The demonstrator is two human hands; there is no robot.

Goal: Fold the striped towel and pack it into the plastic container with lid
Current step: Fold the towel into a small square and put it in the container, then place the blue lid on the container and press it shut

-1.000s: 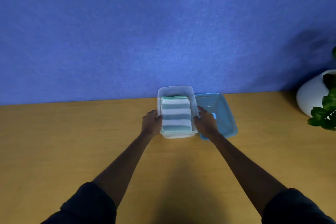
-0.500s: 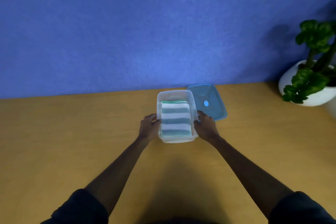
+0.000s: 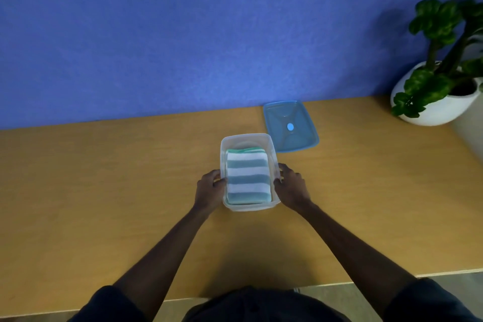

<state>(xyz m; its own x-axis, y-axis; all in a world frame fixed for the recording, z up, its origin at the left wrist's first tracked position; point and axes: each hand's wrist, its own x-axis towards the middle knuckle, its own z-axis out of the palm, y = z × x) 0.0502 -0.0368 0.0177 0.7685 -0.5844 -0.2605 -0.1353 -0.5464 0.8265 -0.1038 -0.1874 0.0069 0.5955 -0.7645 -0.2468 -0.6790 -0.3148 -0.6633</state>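
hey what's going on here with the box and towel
A person is packing a folded striped towel into a clear plastic container on a wooden table. The towel already lies inside. The left hand and right hand grip the container's two sides. The blue lid lies off, on the table just behind and to the right, so the container is not yet closed. A potted plant stands at the far right.

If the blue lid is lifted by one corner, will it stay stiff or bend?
The blue lid looks thin and flat, so it is probably light and may flex slightly. Its raised rim likely stiffens it. Lying flat on the table, it should slide, not roll.
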